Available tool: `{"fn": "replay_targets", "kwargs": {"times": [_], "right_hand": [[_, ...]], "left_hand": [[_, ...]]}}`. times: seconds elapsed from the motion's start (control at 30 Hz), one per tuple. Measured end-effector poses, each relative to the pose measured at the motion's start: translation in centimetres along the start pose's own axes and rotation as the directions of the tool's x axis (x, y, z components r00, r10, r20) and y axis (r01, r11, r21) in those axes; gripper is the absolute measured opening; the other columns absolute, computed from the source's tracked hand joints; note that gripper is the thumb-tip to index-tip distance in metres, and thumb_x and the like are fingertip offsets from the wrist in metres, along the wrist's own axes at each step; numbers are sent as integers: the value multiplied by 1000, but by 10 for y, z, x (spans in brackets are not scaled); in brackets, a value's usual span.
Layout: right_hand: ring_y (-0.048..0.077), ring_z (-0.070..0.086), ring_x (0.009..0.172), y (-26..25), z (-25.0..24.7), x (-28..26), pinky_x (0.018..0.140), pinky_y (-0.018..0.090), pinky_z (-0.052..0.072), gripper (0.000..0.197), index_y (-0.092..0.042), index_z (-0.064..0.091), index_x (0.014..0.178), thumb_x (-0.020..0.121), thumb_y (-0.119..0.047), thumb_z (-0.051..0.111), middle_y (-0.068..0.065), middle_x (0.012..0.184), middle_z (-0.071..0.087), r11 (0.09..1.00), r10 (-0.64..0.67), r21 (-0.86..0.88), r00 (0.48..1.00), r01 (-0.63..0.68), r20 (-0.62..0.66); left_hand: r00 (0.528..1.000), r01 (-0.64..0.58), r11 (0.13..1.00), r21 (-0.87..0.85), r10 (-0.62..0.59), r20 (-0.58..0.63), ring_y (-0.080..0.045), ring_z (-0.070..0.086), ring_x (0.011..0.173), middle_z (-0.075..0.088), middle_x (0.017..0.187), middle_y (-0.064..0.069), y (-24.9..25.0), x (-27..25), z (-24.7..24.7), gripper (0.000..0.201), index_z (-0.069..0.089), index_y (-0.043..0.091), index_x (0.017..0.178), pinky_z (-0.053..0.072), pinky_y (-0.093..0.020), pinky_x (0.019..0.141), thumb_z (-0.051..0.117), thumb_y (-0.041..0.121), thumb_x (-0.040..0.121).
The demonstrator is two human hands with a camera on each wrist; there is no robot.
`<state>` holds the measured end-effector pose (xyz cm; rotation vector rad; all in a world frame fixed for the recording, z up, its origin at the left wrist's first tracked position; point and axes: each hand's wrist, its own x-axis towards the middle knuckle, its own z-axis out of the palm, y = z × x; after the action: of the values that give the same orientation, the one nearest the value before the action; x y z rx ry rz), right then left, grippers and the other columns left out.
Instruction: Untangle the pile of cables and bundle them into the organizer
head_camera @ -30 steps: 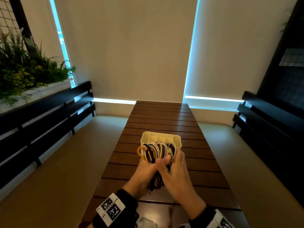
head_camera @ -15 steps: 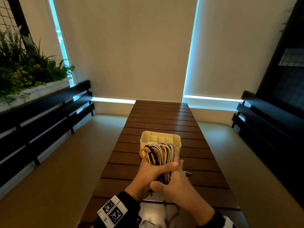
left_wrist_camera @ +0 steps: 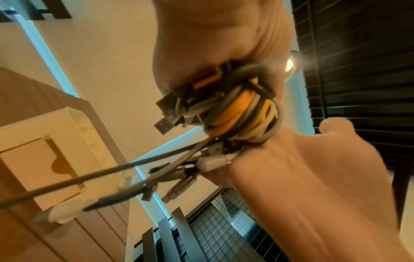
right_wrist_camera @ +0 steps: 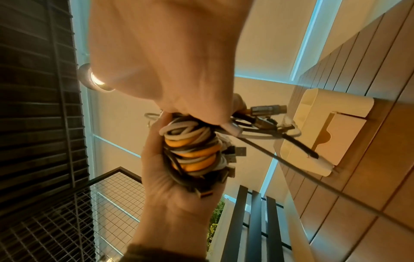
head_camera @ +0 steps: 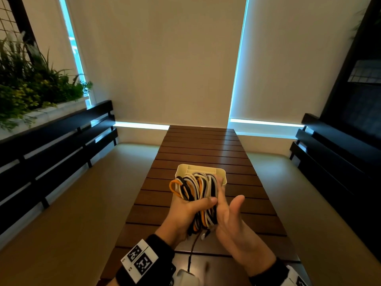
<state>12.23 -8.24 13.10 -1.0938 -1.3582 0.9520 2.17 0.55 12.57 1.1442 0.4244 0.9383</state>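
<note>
A bundle of looped cables [head_camera: 195,188] in orange, white, grey and black is held upright just in front of the cream organizer [head_camera: 221,174] on the wooden table. My left hand [head_camera: 191,207] grips the bundle at its middle, thumb across the front. My right hand [head_camera: 226,205] lies flat against the bundle's right side, fingers straight and thumb spread out. The left wrist view shows the bundle [left_wrist_camera: 241,113] with USB plugs sticking out below my fist. In the right wrist view the bundle [right_wrist_camera: 192,150] sits in my left palm, with the organizer [right_wrist_camera: 325,106] behind.
One dark cable [head_camera: 192,250] hangs from the bundle down to a white plug [head_camera: 185,275] at the table's near edge. The slatted table [head_camera: 206,145] runs away to the blinds. Cushioned benches with black slatted backs flank it; plants [head_camera: 31,89] stand far left.
My right hand has let go of the bundle's lower part and opened flat beside it, thumb out. The left hand keeps its grip. A dark cable end now hangs free below.
</note>
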Motion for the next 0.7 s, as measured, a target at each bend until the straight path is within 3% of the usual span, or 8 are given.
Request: {"fn": "replay_targets", "kwargs": {"times": [0.1, 0.17, 0.23, 0.33, 0.43, 0.53, 0.63, 0.7], "right_hand": [[8, 11, 144, -2, 2, -2, 118, 46, 18, 95, -59, 2, 139, 55, -94, 29, -15, 156, 10, 992, 4, -128, 1000, -7, -24], [13, 11, 145, 0, -2, -3, 117, 46, 20, 102, -56, -5, 140, 53, -94, 33, -12, 157, 8, 975, 0, -223, 999, 12, 54], [18, -6, 146, -5, -5, 0, 118, 48, 10, 111, -55, -18, 137, 47, -98, 32, -10, 157, -12, 953, 6, -302, 996, 20, 84], [18, -41, 132, -14, -13, 5, 114, 44, -15, 132, -42, -47, 123, 36, -99, 34, -42, 123, -47, 891, 66, -452, 979, 30, 195], [18, -40, 132, -22, -12, 0, 113, 52, -15, 134, -41, -48, 120, 32, -99, 35, -60, 104, -41, 888, 149, -459, 953, -11, 264], [13, -33, 135, -25, 8, 8, 107, 50, -27, 125, -46, -39, 119, 20, -104, 11, -50, 112, -44, 897, 103, -439, 991, -57, 83], [20, -9, 144, 7, 0, -9, 117, 51, -5, 149, -37, -19, 140, 13, -105, 18, -13, 151, -19, 985, 4, -170, 1000, -9, -29], [19, 6, 145, 8, -6, -10, 117, 45, 15, 125, -52, -3, 142, 35, -101, 38, -10, 157, -1, 976, -80, -213, 983, 43, -168]], "left_hand": [[998, -24, 997, 68, 20, 56, -34, 62, 110, 67, 114, -20, 3, -1, 2, 61, 59, 2, 118, 50, -51, 93, 82, 10, 61], [996, -21, 994, 108, 11, 92, -27, 64, 109, 69, 112, -11, 5, -3, 3, 62, 60, 8, 116, 53, -42, 91, 83, 11, 59], [994, -8, 996, 90, -1, 106, -24, 64, 109, 69, 113, -10, 3, -6, 5, 63, 59, 9, 118, 53, -36, 90, 83, 11, 59], [996, 36, 999, -22, -34, 88, -32, 63, 110, 66, 115, -20, -2, -7, 6, 65, 57, 3, 121, 52, -41, 89, 81, 6, 61], [994, 69, 995, -72, -63, 94, -34, 64, 106, 65, 113, -23, -3, -5, 4, 57, 57, 1, 119, 55, -37, 81, 74, -2, 65], [993, 71, 995, -66, -64, 101, -31, 63, 109, 66, 116, -19, 1, -3, 4, 63, 57, 6, 123, 54, -42, 87, 78, 5, 63], [992, 74, 997, -14, -72, 99, -31, 62, 112, 64, 119, -19, 4, 1, 3, 58, 57, 6, 123, 50, -46, 93, 75, 8, 68], [991, 80, 996, -26, -76, 106, -36, 61, 111, 63, 119, -23, 5, 4, 3, 50, 58, 2, 121, 50, -49, 94, 71, 4, 72]]}}
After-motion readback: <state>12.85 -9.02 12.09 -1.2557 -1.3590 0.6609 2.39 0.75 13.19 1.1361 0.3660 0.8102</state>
